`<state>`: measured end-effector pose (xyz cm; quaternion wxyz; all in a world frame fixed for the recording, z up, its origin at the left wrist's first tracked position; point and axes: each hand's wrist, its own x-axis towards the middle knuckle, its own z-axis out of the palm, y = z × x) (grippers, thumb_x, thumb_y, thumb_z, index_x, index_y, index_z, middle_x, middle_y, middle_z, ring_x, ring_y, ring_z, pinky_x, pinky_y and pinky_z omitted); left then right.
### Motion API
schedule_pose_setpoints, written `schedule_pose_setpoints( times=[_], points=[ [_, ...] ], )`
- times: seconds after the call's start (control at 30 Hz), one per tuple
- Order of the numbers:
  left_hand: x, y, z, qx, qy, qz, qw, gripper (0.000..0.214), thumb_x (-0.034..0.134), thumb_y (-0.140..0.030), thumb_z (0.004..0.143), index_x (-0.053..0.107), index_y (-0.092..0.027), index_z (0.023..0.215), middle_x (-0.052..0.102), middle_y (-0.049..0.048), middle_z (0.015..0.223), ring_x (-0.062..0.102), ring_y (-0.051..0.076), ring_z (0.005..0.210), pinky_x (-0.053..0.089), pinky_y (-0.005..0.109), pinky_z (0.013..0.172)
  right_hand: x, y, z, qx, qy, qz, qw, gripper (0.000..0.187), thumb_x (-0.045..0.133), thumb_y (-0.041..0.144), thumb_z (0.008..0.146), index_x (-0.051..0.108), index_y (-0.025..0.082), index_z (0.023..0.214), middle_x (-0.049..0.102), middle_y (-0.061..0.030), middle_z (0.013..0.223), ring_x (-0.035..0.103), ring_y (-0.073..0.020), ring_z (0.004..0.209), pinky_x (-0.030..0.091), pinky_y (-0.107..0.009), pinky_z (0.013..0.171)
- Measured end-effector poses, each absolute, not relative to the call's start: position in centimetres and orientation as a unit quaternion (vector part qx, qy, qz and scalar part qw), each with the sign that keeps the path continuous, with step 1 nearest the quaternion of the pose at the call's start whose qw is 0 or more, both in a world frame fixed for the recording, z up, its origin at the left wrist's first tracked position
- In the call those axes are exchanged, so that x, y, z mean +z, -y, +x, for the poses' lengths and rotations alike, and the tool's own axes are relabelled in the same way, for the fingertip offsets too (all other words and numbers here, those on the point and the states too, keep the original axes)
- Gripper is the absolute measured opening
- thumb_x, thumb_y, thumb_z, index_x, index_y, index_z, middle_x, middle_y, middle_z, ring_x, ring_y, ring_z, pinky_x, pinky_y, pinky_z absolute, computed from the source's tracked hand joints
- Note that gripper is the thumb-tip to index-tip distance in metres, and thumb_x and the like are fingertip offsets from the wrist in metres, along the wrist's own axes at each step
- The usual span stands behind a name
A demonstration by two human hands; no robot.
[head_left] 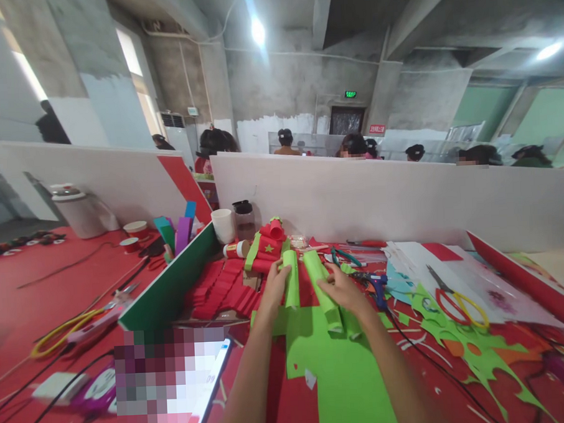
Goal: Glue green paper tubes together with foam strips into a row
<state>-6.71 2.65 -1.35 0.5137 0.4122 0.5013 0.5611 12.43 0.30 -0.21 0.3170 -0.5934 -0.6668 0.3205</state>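
My left hand [276, 285] is closed around a rolled green paper tube [291, 278] that stands nearly upright. My right hand [342, 290] grips a second, longer green paper tube [321, 284] that slants from upper left to lower right. Both tubes hover over a flat green paper sheet [338, 371] on the red table [23, 285]. Just beyond my hands stands a red and green paper craft [267, 243] with a yellow star.
Red paper strips [224, 292] lie left of my hands. A blue glue gun [376, 285], pliers [342, 255] and yellow-handled scissors [458, 300] lie to the right among green scraps. A tablet [177, 390] sits front left. A white cup [223, 225] stands by the white partition [379, 195]; people sit behind it.
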Motion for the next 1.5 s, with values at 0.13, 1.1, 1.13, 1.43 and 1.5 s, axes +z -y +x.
schedule_pose_setpoints(
  times=[0.13,1.1,1.13,1.43,1.5],
  points=[
    [-1.3,-1.9,-5.9,0.548,-0.468,0.43,0.544,0.044,0.06,-0.035,0.08,0.051,-0.021,0.121,0.068,0.0075,0.1,0.066,0.019,0.082,0.052,0.028,0.071,-0.8,0.4,13.6,0.457,0.595,-0.502,0.43,0.062,0.056,0.046,0.083,0.036,0.024,0.137,0.067,-0.0065,0.103,0.064,-0.0179,0.07,0.044,-0.024,0.049],
    [-1.3,-1.3,-4.5,0.523,-0.419,0.506,0.542,0.058,0.066,-0.043,0.077,0.05,-0.019,0.127,0.065,0.0116,0.113,0.062,0.024,0.103,0.051,0.032,0.084,-1.8,1.2,13.7,0.531,0.559,-0.417,0.482,0.075,0.068,0.039,0.079,0.029,0.026,0.143,0.067,-0.006,0.098,0.068,-0.0238,0.088,0.056,-0.037,0.075],
    [-1.3,-1.3,-4.5,0.525,-0.421,0.506,0.54,0.058,0.066,-0.043,0.076,0.05,-0.019,0.127,0.065,0.0116,0.113,0.062,0.024,0.103,0.051,0.032,0.084,-1.8,1.2,13.7,0.532,0.557,-0.417,0.482,0.077,0.068,0.039,0.079,0.028,0.026,0.144,0.068,-0.0058,0.096,0.069,-0.0239,0.086,0.056,-0.038,0.074],
    [-1.1,-1.1,-4.3,0.528,-0.429,0.504,0.533,0.055,0.066,-0.04,0.077,0.05,-0.019,0.126,0.065,0.0113,0.112,0.064,0.024,0.097,0.051,0.034,0.082,-1.2,1.5,13.6,0.518,0.555,-0.419,0.497,0.08,0.068,0.039,0.079,0.025,0.027,0.145,0.071,-0.0058,0.098,0.07,-0.0234,0.083,0.057,-0.039,0.073],
    [-1.0,-1.0,-4.3,0.528,-0.427,0.5,0.537,0.056,0.066,-0.041,0.077,0.05,-0.019,0.126,0.066,0.0113,0.11,0.064,0.024,0.097,0.052,0.034,0.082,-1.1,1.6,13.5,0.509,0.562,-0.421,0.498,0.081,0.068,0.039,0.079,0.024,0.027,0.146,0.07,-0.0069,0.102,0.07,-0.0238,0.085,0.057,-0.039,0.073]
  ],
)
